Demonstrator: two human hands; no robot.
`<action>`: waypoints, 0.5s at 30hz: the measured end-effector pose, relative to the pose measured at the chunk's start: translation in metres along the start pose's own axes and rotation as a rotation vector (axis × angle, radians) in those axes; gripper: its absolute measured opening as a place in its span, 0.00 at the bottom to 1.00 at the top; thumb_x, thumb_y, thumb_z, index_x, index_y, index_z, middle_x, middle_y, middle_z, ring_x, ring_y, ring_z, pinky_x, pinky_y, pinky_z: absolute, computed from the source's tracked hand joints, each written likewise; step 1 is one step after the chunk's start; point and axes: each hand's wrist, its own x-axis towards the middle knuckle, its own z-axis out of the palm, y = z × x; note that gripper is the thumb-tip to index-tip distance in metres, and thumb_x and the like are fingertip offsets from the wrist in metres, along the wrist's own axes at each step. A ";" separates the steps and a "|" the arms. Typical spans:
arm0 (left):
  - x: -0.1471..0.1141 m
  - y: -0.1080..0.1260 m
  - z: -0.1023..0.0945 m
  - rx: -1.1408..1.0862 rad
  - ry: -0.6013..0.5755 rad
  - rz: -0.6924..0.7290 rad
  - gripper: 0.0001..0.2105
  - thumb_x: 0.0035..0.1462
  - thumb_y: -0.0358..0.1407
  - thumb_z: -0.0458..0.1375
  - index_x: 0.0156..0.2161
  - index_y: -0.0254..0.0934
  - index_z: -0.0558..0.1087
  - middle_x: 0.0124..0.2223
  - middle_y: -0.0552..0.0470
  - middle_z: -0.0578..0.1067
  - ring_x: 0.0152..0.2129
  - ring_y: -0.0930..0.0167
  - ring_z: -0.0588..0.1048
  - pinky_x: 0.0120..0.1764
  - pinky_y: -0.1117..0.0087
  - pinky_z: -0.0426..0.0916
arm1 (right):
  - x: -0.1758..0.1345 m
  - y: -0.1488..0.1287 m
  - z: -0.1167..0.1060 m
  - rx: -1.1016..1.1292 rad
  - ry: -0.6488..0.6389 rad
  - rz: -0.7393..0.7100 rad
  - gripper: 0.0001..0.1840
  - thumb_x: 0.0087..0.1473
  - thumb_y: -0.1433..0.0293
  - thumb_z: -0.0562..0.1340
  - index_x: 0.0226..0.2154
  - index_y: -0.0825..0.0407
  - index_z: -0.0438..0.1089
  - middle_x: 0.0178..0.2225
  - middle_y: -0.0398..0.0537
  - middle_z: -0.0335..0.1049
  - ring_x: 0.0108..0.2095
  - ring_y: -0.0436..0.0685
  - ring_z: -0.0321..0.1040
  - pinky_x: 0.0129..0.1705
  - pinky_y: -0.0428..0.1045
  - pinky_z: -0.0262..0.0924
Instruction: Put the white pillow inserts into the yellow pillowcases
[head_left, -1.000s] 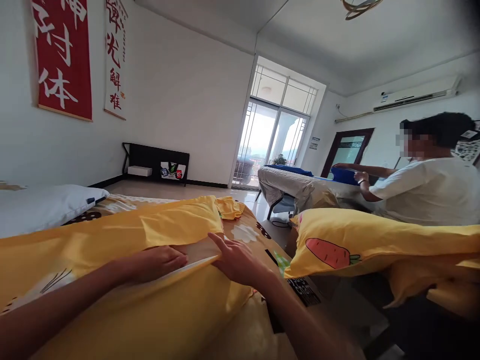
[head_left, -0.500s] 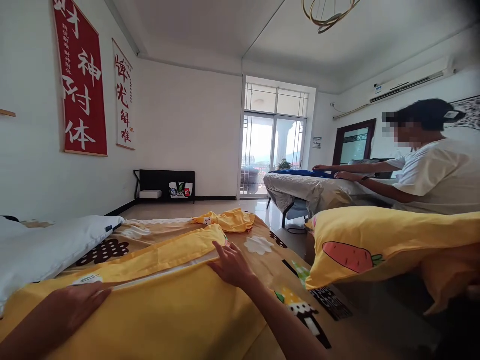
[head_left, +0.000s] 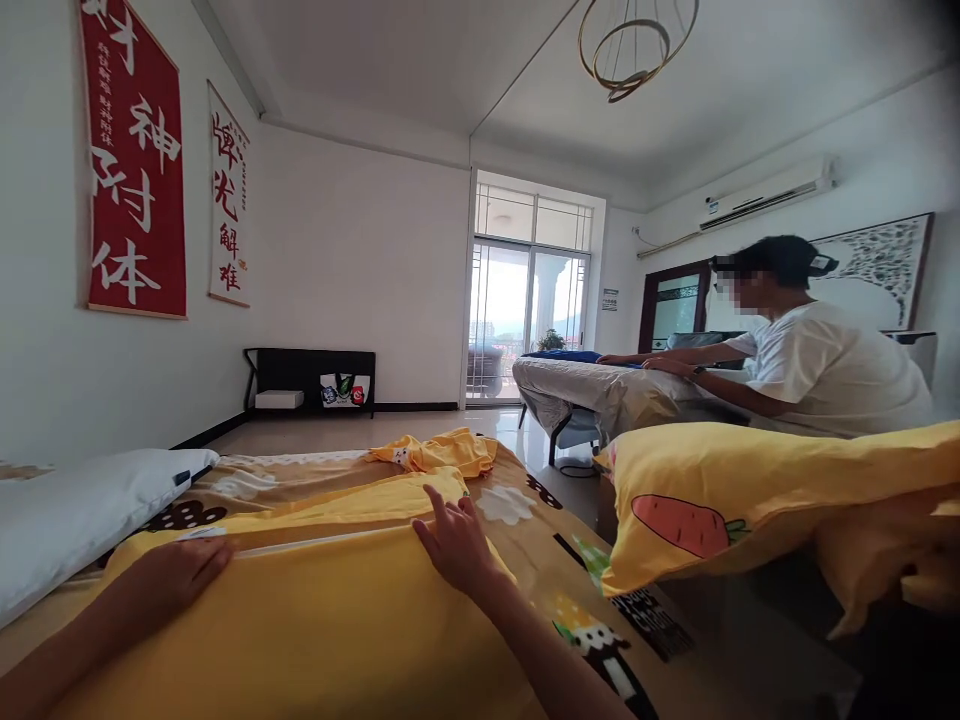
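A yellow pillowcase lies in front of me, with a thin white strip showing along its opening. My left hand is closed on the left part of that edge, fingers pointing right and close together. At the far right corner, my right hand touches the cloth with its index finger raised and its thumb apart. Behind the opening, a yellow flap lies folded back. Whatever fills the case is hidden.
Beneath is a brown patterned blanket. A white pillow lies left, a crumpled yellow cloth behind, and a yellow carrot-print pillow right. Another person works at a plastic-covered table.
My view has shifted slightly up and to the right. The gap at the pillowcase opening looks narrower, and the right hand's fingers are more spread.
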 end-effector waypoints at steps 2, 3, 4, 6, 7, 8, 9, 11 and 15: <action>-0.004 -0.003 0.015 -0.043 -0.096 -0.009 0.24 0.58 0.50 0.42 0.38 0.45 0.79 0.44 0.52 0.80 0.41 0.62 0.78 0.44 0.65 0.71 | 0.001 0.003 0.015 0.044 0.000 0.038 0.30 0.62 0.63 0.54 0.62 0.57 0.52 0.36 0.52 0.76 0.40 0.59 0.71 0.50 0.55 0.53; -0.008 -0.004 0.022 -0.061 -0.106 -0.021 0.24 0.59 0.50 0.42 0.41 0.44 0.79 0.45 0.51 0.80 0.43 0.62 0.77 0.45 0.64 0.71 | 0.000 0.005 0.024 0.066 0.014 0.056 0.31 0.60 0.64 0.55 0.63 0.56 0.51 0.37 0.52 0.76 0.40 0.59 0.71 0.50 0.55 0.54; -0.011 -0.004 0.028 -0.073 -0.086 -0.035 0.24 0.59 0.50 0.42 0.42 0.44 0.79 0.46 0.51 0.79 0.44 0.62 0.77 0.46 0.65 0.71 | 0.000 0.007 0.032 0.091 0.037 0.075 0.33 0.59 0.66 0.56 0.64 0.55 0.49 0.37 0.51 0.76 0.40 0.59 0.71 0.50 0.55 0.54; -0.018 -0.003 0.036 -0.076 -0.052 -0.057 0.25 0.59 0.50 0.42 0.41 0.43 0.79 0.45 0.51 0.80 0.45 0.61 0.77 0.45 0.66 0.72 | -0.002 0.011 0.046 0.147 0.099 0.119 0.35 0.59 0.67 0.56 0.66 0.55 0.45 0.36 0.50 0.76 0.40 0.59 0.70 0.50 0.54 0.55; -0.020 -0.002 0.038 -0.073 -0.051 -0.061 0.25 0.58 0.50 0.42 0.40 0.44 0.79 0.45 0.51 0.80 0.44 0.61 0.77 0.44 0.67 0.72 | -0.004 0.014 0.052 0.177 0.123 0.137 0.36 0.59 0.68 0.55 0.66 0.55 0.44 0.34 0.49 0.75 0.39 0.59 0.70 0.50 0.54 0.55; -0.021 -0.002 0.038 -0.070 -0.054 -0.062 0.25 0.58 0.50 0.42 0.40 0.44 0.79 0.44 0.52 0.80 0.44 0.62 0.77 0.43 0.68 0.72 | -0.005 0.016 0.057 0.203 0.138 0.152 0.36 0.59 0.69 0.55 0.66 0.56 0.43 0.31 0.47 0.75 0.38 0.59 0.70 0.49 0.54 0.56; -0.021 -0.001 0.038 -0.068 -0.058 -0.061 0.24 0.58 0.50 0.42 0.40 0.44 0.79 0.44 0.53 0.80 0.44 0.62 0.77 0.43 0.68 0.72 | -0.006 0.017 0.061 0.223 0.144 0.165 0.36 0.58 0.70 0.54 0.66 0.56 0.43 0.29 0.46 0.74 0.37 0.58 0.70 0.48 0.54 0.57; -0.020 -0.002 0.037 -0.071 -0.059 -0.061 0.23 0.58 0.50 0.42 0.40 0.45 0.79 0.44 0.54 0.80 0.44 0.62 0.77 0.43 0.69 0.72 | -0.008 0.020 0.067 0.244 0.149 0.179 0.37 0.56 0.72 0.54 0.66 0.55 0.44 0.26 0.44 0.72 0.33 0.58 0.70 0.44 0.54 0.59; -0.018 -0.002 0.036 -0.100 -0.037 -0.069 0.23 0.58 0.49 0.43 0.41 0.46 0.79 0.45 0.53 0.80 0.45 0.61 0.77 0.45 0.66 0.72 | -0.013 0.022 0.073 0.241 0.230 0.179 0.35 0.55 0.72 0.53 0.65 0.53 0.48 0.27 0.46 0.72 0.32 0.60 0.70 0.40 0.55 0.61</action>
